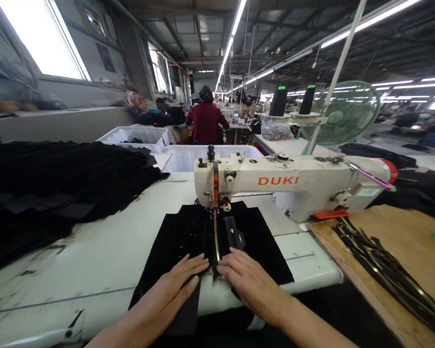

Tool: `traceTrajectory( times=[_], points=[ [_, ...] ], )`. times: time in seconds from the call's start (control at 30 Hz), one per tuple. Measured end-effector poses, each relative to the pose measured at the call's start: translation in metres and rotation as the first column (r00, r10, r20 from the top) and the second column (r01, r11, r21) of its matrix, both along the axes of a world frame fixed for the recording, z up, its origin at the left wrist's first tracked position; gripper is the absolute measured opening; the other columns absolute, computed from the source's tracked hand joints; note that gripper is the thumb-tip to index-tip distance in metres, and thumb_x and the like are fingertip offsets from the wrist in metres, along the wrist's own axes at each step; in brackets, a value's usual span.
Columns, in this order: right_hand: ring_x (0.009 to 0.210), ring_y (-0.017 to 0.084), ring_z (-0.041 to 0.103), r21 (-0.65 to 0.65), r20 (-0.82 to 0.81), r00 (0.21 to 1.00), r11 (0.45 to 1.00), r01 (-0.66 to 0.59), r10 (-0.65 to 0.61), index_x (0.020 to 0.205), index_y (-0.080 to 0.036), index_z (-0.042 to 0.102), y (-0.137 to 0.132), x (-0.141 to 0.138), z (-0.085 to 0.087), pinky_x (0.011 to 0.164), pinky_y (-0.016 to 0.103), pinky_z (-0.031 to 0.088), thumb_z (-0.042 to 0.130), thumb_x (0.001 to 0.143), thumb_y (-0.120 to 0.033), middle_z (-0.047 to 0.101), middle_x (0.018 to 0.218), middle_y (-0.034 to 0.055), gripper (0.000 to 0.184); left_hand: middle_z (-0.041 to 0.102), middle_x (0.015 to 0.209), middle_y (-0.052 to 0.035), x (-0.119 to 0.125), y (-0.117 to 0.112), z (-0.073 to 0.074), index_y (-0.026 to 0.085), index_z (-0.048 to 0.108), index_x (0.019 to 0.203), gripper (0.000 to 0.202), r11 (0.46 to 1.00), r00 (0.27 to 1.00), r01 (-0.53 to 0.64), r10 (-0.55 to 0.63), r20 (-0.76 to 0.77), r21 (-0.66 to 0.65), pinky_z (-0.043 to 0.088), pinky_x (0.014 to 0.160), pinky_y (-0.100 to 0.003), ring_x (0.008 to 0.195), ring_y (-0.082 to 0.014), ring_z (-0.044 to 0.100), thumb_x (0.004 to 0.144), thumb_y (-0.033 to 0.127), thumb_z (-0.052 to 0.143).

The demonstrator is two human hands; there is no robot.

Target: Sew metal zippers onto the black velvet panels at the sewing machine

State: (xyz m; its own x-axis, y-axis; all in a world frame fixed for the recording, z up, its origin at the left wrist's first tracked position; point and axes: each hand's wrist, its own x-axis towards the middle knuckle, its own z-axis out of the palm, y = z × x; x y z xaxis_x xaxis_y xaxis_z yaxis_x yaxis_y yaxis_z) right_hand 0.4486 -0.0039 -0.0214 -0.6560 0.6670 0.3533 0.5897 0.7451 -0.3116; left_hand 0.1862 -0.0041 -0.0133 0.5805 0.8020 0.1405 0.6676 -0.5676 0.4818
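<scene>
Black fabric pieces (pixel 174 241) lie flat under the needle of a white DUKI sewing machine (pixel 293 186). A gold zipper (pixel 216 239) runs down the middle between the two pieces. My left hand (pixel 177 282) rests flat on the left piece, fingers stretched out toward the zipper. On the right piece my right hand (pixel 248 278) lies flat, its fingertips at the zipper's near end. Neither hand holds anything.
A big pile of black fabric (pixel 58 183) covers the table's left. Several black zippers (pixel 387 270) lie on a wooden board (pixel 413 241) at right. White bins (pixel 137 136), a green fan (pixel 342 113), thread cones (pixel 278 101) and a person in red (pixel 206 121) stand behind.
</scene>
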Motion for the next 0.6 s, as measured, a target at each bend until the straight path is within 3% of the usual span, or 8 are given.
traceTrajectory(
  times=[0.1, 0.2, 0.33, 0.4, 0.47, 0.53, 0.6],
  points=[
    [0.093, 0.016, 0.059, 0.028, -0.001, 0.999, 0.999, 0.032, -0.032, 0.107, -0.016, 0.060, 0.006, 0.004, 0.024, 0.088, 0.028, 0.051, 0.042, 0.101, -0.011, 0.063, 0.099, 0.0041, 0.020, 0.053, 0.145, -0.0015, -0.004, 0.004, 0.015, 0.031, 0.052, 0.140, 0.039, 0.994, 0.999, -0.020, 0.025, 0.046, -0.104, 0.036, 0.109, -0.051, 0.137, -0.0259, 0.042, 0.105, 0.035, 0.037],
    [0.088, 0.018, 0.059, 0.090, 0.072, 0.997, 0.995, 0.029, -0.035, 0.104, -0.015, 0.061, 0.003, 0.000, 0.030, 0.078, 0.028, 0.052, 0.043, 0.100, -0.010, 0.063, 0.096, 0.0050, 0.019, 0.056, 0.142, -0.0022, -0.006, 0.004, 0.016, 0.031, 0.053, 0.139, 0.038, 0.997, 0.998, -0.024, 0.028, 0.058, -0.077, 0.039, 0.108, -0.049, 0.134, -0.0262, 0.046, 0.105, 0.034, 0.037],
    [0.099, 0.023, 0.061, 0.217, 0.108, 0.994, 0.976, -0.005, -0.019, 0.115, -0.012, 0.061, -0.015, -0.013, 0.002, 0.097, 0.040, 0.051, 0.049, 0.095, -0.006, 0.066, 0.103, 0.0086, 0.024, 0.054, 0.144, -0.0026, 0.000, -0.005, 0.003, 0.030, 0.047, 0.143, 0.041, 0.987, 0.998, 0.045, -0.039, -0.042, 0.156, 0.040, 0.109, -0.045, 0.136, -0.0224, 0.044, 0.103, 0.028, 0.042],
    [0.111, 0.026, 0.059, 0.315, 0.063, 0.996, 0.948, 0.039, -0.062, 0.126, -0.009, 0.056, -0.024, -0.017, -0.013, 0.108, 0.043, 0.045, 0.047, 0.094, -0.005, 0.065, 0.115, 0.0122, 0.034, 0.051, 0.146, -0.0056, 0.006, -0.012, -0.006, 0.025, 0.039, 0.148, 0.048, 0.948, 0.989, 0.111, -0.077, -0.127, 0.297, 0.038, 0.111, -0.045, 0.137, -0.0203, 0.043, 0.101, 0.021, 0.044],
    [0.117, 0.027, 0.056, 0.380, 0.025, 0.995, 0.921, 0.081, -0.098, 0.131, -0.008, 0.054, -0.029, -0.020, -0.021, 0.109, 0.044, 0.045, 0.042, 0.094, -0.005, 0.064, 0.120, 0.0145, 0.039, 0.047, 0.150, -0.0092, 0.013, -0.018, -0.016, 0.019, 0.029, 0.153, 0.059, 0.907, 0.974, 0.158, -0.079, -0.210, 0.391, 0.037, 0.113, -0.046, 0.139, -0.0207, 0.040, 0.096, 0.013, 0.045],
    [0.114, 0.025, 0.058, 0.358, -0.014, 0.994, 0.928, 0.106, -0.108, 0.131, -0.009, 0.053, -0.030, -0.021, -0.022, 0.108, 0.045, 0.046, 0.038, 0.094, -0.003, 0.065, 0.115, 0.0136, 0.041, 0.044, 0.151, -0.0118, 0.019, -0.023, -0.025, 0.013, 0.026, 0.153, 0.068, 0.866, 0.965, 0.180, -0.064, -0.252, 0.467, 0.038, 0.113, -0.047, 0.142, -0.0228, 0.037, 0.088, 0.003, 0.044],
    [0.106, 0.022, 0.060, 0.251, -0.076, 0.992, 0.961, 0.119, -0.103, 0.130, -0.014, 0.054, -0.028, -0.023, -0.021, 0.109, 0.047, 0.044, 0.038, 0.093, -0.002, 0.066, 0.107, 0.0093, 0.042, 0.044, 0.151, -0.0130, 0.023, -0.027, -0.031, 0.010, 0.028, 0.152, 0.073, 0.832, 0.966, 0.178, -0.046, -0.254, 0.526, 0.040, 0.113, -0.044, 0.143, -0.0242, 0.035, 0.081, -0.002, 0.042]
  ],
)
